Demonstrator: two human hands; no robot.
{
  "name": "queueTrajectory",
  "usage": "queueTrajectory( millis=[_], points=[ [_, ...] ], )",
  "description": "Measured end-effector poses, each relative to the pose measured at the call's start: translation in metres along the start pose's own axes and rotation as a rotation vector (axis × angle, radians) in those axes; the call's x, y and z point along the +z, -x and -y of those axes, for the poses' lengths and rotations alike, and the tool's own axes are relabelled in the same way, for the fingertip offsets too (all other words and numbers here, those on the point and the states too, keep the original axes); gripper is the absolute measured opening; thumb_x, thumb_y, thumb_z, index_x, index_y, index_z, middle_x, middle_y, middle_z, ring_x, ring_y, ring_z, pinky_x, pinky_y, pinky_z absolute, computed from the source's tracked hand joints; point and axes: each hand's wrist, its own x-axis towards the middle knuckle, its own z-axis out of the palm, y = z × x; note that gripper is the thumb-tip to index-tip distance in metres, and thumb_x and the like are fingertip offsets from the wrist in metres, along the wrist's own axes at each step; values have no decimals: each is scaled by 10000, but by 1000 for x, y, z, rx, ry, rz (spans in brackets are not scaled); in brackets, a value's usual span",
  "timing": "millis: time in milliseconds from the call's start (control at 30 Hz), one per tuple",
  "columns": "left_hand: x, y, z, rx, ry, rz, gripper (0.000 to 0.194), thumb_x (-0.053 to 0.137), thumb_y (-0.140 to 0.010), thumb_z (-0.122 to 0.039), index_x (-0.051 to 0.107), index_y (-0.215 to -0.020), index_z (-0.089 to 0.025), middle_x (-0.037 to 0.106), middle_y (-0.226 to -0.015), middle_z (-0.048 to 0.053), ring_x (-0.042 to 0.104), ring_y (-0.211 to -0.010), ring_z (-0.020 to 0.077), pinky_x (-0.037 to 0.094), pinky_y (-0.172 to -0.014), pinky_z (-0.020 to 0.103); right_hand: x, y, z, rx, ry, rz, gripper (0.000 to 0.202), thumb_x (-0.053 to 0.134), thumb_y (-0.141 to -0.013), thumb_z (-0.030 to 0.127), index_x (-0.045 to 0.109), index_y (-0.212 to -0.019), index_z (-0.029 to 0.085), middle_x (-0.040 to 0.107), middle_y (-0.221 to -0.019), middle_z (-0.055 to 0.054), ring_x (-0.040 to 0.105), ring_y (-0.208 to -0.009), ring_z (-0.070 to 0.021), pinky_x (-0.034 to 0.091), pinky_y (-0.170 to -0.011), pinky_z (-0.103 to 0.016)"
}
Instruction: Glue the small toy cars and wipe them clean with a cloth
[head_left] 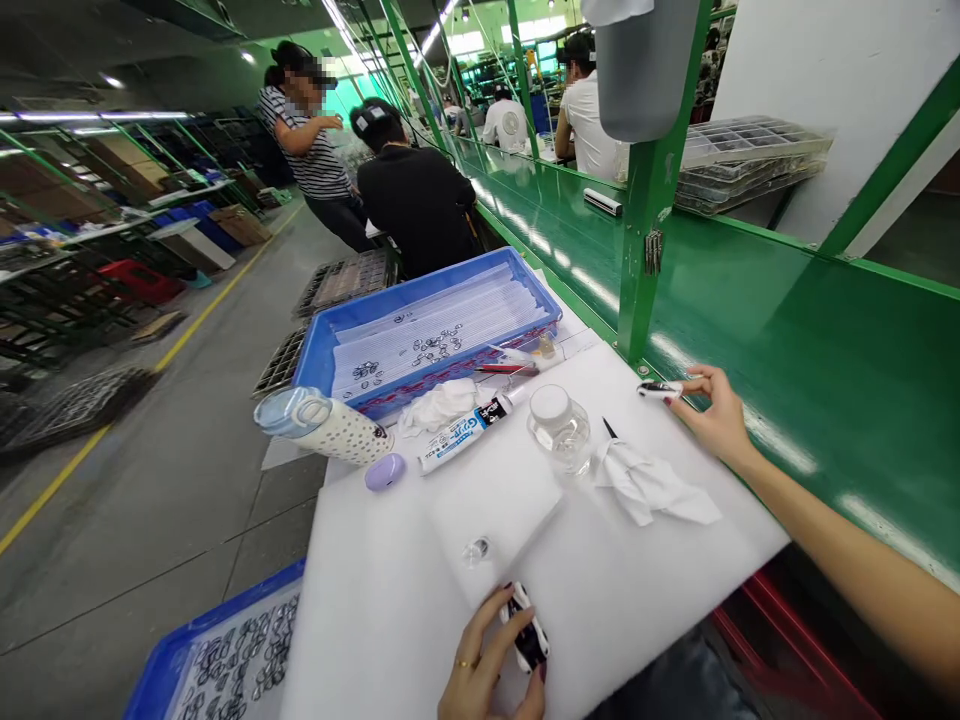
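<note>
My left hand point(484, 665) is closed round a small black-and-white toy car point(529, 636) at the front of the white foam sheet point(390, 600). Out to the right, my right hand point(716, 418) pinches a second white toy car with dark windows point(657, 389), at the border between the foam and the green conveyor. A small clear round piece point(477, 551) lies ahead of my left hand. Nearest to my right hand are a crumpled white cloth point(649, 485), with a dark pointed tip sticking out behind it, and a clear jar with a white lid point(559, 430).
Farther back lie a glue tube point(465, 434), a purple oval case point(385, 472), a speckled bottle point(322, 425) and a blue tray point(427, 290) of small dark-rimmed pieces. A green post point(639, 260) rises beside the conveyor point(825, 340). Another blue tray point(225, 640) sits lower left. Several people are beyond.
</note>
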Motion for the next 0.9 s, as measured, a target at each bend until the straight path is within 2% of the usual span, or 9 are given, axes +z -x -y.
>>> queueTrajectory(
  millis=[100,233,367,500,567,667,767,833,900],
  points=[
    [0,0,0,11,14,-5,324,558,-822,-222,727,-1097,-257,670,-1292,97,680,-1156,286,617,-849,362,-2,16,2,-29,36,154,427,614,-803,428,534,-1173,233,737,-1092,-85,679,-1012,-296,502,-839,-399],
    [1,1,0,6,16,0,355,559,-804,-191,721,-1112,-262,661,-1313,91,673,-1173,281,616,-879,373,-13,20,11,-95,94,239,368,649,-765,455,641,-1059,235,721,-1103,-102,635,-1037,-351,469,-873,-468],
    [2,0,-2,-38,56,18,347,559,-821,-200,721,-1119,-271,644,-1345,87,649,-1214,279,599,-940,405,-3,26,43,-187,64,341,217,526,-864,385,679,-917,241,717,-984,-86,608,-981,-296,437,-884,-435],
    [0,-1,-7,-124,148,-2,320,572,-859,-266,732,-1136,-260,617,-1387,103,639,-1228,279,572,-991,442,16,29,69,-218,-16,467,145,557,-788,328,638,-733,221,669,-820,-75,573,-838,-248,417,-789,-372],
    [-4,0,-10,-173,198,-41,300,581,-876,-302,747,-1120,-246,633,-1358,113,641,-1221,277,558,-1011,449,15,28,74,-197,-80,515,142,552,-755,327,587,-677,214,626,-749,-60,536,-752,-218,400,-713,-342],
    [-10,0,-15,-214,277,-152,240,599,-893,-331,771,-1023,-226,707,-1197,109,680,-1121,266,559,-994,438,-3,31,84,-136,-212,593,149,505,-750,342,527,-676,214,542,-662,-9,458,-643,-171,356,-613,-298],
    [-16,-6,-32,-193,340,-243,211,586,-917,-316,767,-908,-209,750,-985,89,712,-950,243,581,-901,394,-26,47,105,-86,-379,682,161,448,-773,356,480,-710,210,473,-666,10,426,-638,-149,352,-604,-278],
    [-19,-18,-54,-151,403,-189,221,572,-923,-311,764,-933,-202,757,-969,95,712,-941,243,582,-869,374,-36,63,127,-66,-477,757,181,442,-790,380,459,-733,209,429,-665,17,398,-624,-139,347,-601,-273],
    [-22,-34,-78,-127,493,-63,281,600,-905,-342,745,-1096,-195,746,-1097,119,687,-1055,263,563,-923,384,-40,81,150,-69,-547,837,221,472,-809,422,458,-752,208,393,-657,26,360,-609,-131,327,-588,-268]
  ],
)
